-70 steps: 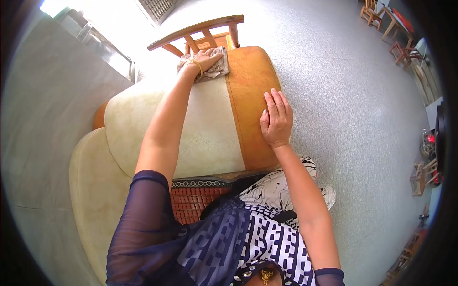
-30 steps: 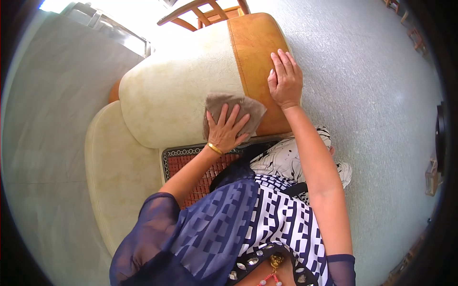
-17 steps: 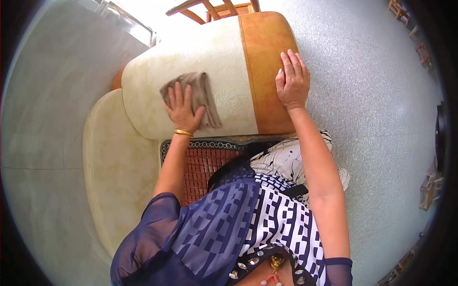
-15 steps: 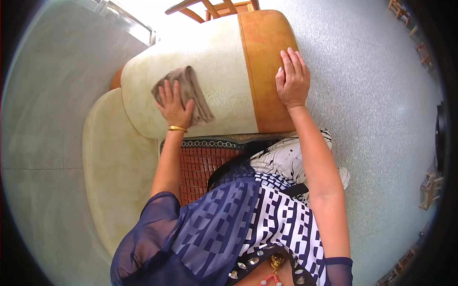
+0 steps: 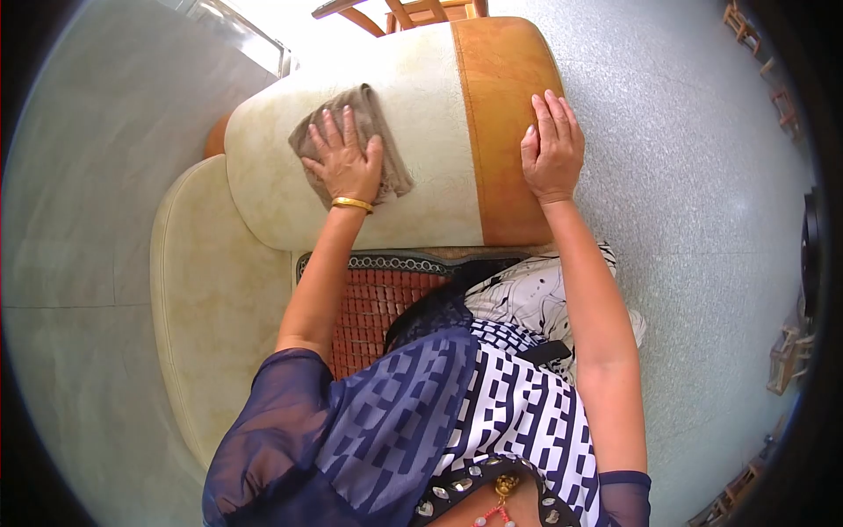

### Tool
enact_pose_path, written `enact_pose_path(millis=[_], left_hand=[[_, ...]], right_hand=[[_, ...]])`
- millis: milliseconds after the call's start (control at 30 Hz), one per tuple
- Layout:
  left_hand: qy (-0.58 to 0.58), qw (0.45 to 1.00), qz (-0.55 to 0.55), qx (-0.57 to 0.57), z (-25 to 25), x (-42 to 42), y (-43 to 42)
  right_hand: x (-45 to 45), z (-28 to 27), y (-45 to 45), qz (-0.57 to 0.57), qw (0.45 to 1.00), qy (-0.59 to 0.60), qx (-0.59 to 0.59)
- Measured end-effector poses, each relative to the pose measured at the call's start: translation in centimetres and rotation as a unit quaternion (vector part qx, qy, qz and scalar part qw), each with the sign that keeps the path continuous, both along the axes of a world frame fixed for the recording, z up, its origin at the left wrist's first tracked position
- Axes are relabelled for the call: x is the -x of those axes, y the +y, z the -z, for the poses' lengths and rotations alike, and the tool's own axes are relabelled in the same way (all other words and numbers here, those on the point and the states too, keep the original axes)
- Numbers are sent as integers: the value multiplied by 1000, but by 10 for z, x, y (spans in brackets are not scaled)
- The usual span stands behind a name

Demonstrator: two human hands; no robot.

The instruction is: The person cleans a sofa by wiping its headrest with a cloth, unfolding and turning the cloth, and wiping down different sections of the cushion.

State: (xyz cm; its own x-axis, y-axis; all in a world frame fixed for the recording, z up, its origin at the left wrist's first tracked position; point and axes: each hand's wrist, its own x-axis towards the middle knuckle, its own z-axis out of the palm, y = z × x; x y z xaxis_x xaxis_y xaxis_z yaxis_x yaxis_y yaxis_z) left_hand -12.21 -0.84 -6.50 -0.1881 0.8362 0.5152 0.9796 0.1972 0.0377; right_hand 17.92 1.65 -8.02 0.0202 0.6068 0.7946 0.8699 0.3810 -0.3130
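My left hand [image 5: 345, 162] lies flat with spread fingers on a folded brown cloth [image 5: 392, 169], pressing it against the cream top of a padded sofa arm [image 5: 426, 114]. A gold bangle circles that wrist. The cloth shows above the fingertips and to the right of the thumb. My right hand [image 5: 556, 154] rests on the orange band [image 5: 505, 105] at the right edge of the sofa arm. Its fingers are stretched out and it holds nothing.
A red-brown woven seat mat [image 5: 373, 307] lies below the sofa arm. The cream backrest [image 5: 202, 290] curves along the left, beside a grey wall [image 5: 79, 202]. Beyond the sofa arm stands a wooden chair [image 5: 413, 13]. Small wooden stools [image 5: 742, 26] stand along the far right.
My left hand and the cloth came from the far end of the sofa arm to its near edge, went left, and are now slightly further up and right. My right hand stays on the orange band.
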Motion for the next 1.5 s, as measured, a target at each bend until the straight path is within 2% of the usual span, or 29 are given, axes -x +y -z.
enact_pose_path(millis=[133, 200, 267, 333, 500, 1000, 1067, 1100, 1167, 1200, 1267, 1333, 1500], left_hand=[[38, 996, 73, 23, -11, -47, -3], [58, 985, 161, 32, -15, -68, -7], [47, 982, 178, 42, -22, -81, -8], [46, 980, 170, 89, -31, -83, -3], [34, 978, 183, 95, -45, -88, 22], [-75, 954, 148, 248, -90, -90, 163], [-69, 957, 125, 253, -81, -75, 181], [-81, 960, 106, 248, -95, -77, 167], [-46, 960, 128, 243, -61, -41, 206], [-13, 960, 150, 237, -61, -31, 207], [7, 966, 122, 229, -55, -17, 204], [-57, 965, 47, 253, -87, -27, 167], [-44, 972, 44, 226, -82, -5, 142]], right_hand=[[-1, 0, 0, 2, 1000, -3, 7], [-1, -1, -1, 4, 1000, -4, 3], [-1, -5, -2, -7, 1000, 3, 5], [-2, -5, -1, 3, 1000, -3, 0], [-1, -7, -5, -6, 1000, -3, 16], [0, -4, -3, -17, 1000, 0, 18], [0, -4, -4, -9, 1000, -3, 16], [0, -3, -3, -8, 1000, -4, 16], [-1, -3, -3, -5, 1000, -4, 15], [0, -3, -3, -3, 1000, -5, 14], [1, -3, -4, -5, 1000, -7, 11], [1, -3, -4, -6, 1000, -7, 9], [0, -4, -4, -6, 1000, -7, 13]])
